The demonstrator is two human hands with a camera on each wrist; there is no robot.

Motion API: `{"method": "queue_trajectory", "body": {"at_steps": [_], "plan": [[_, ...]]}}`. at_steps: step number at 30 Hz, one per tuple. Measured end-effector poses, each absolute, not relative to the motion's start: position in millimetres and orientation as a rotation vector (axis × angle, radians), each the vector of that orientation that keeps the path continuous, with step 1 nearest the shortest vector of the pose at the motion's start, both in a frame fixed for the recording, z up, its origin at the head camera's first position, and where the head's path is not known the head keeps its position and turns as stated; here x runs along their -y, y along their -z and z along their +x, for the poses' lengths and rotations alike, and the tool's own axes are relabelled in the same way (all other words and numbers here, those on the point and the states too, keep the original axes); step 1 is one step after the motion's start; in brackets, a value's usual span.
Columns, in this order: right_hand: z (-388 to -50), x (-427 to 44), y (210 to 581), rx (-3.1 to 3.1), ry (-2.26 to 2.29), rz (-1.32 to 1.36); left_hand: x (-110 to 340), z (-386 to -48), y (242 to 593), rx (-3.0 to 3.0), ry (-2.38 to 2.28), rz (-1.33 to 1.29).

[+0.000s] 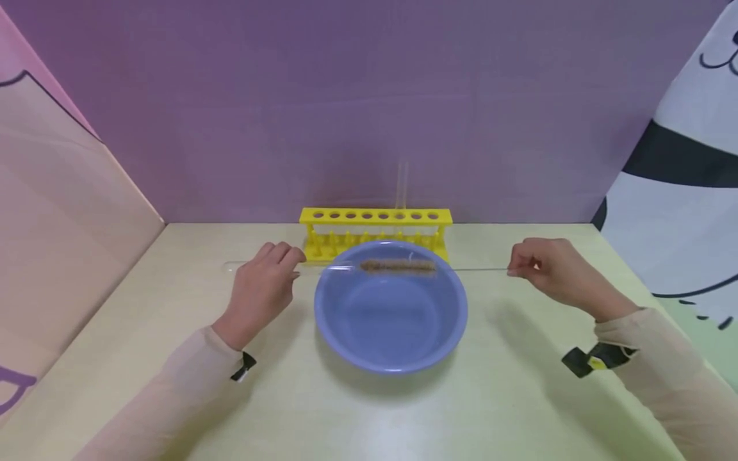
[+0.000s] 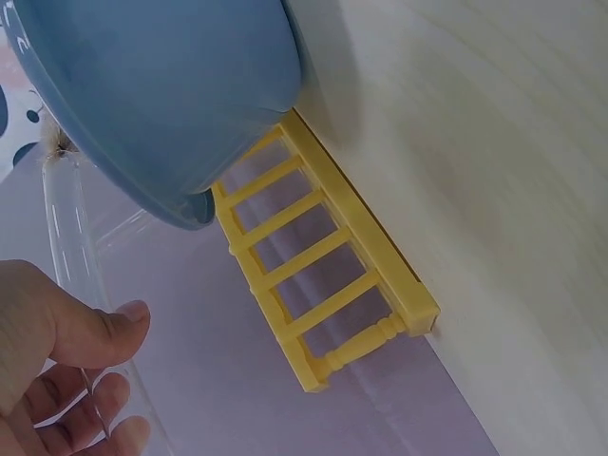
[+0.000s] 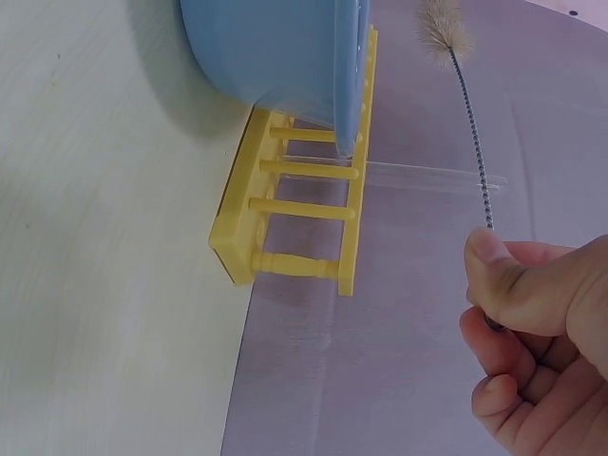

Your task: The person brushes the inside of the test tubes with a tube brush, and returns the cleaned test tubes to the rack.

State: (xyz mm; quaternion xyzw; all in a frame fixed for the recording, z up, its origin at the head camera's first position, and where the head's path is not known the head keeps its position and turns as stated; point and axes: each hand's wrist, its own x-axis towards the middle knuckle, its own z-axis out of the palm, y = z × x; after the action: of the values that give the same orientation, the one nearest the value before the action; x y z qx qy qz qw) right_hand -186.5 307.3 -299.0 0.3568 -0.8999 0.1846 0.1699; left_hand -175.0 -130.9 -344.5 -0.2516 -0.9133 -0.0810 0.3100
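Note:
My left hand [image 1: 262, 288] grips a clear glass test tube [image 2: 68, 223], held level with its rounded end out to the left. A test tube brush [image 1: 398, 266] with tan bristles points left above the blue basin [image 1: 389, 362]. In the head view its tip is at the tube's mouth; whether it has entered cannot be made out. With thumb and fingers, my right hand [image 1: 548, 269] pinches the twisted wire handle [image 3: 472, 123] of the brush. Both hands are above the table, one on each side of the basin.
Behind the basin stands a yellow test tube rack [image 1: 375, 216], partly hidden by it. Another clear test tube [image 1: 402, 182] stands upright in the rack. A purple backdrop [image 1: 369, 115] rises behind the pale table [image 1: 369, 416].

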Motion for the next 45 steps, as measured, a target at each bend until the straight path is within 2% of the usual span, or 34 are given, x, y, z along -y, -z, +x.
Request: {"method": "queue_trajectory", "body": {"at_steps": [45], "plan": [[-187.3, -302.8, 305.3, 2.476, -0.547, 1.070, 123.1, -174.5, 347.3, 2.370, 0.226, -0.750]]}}
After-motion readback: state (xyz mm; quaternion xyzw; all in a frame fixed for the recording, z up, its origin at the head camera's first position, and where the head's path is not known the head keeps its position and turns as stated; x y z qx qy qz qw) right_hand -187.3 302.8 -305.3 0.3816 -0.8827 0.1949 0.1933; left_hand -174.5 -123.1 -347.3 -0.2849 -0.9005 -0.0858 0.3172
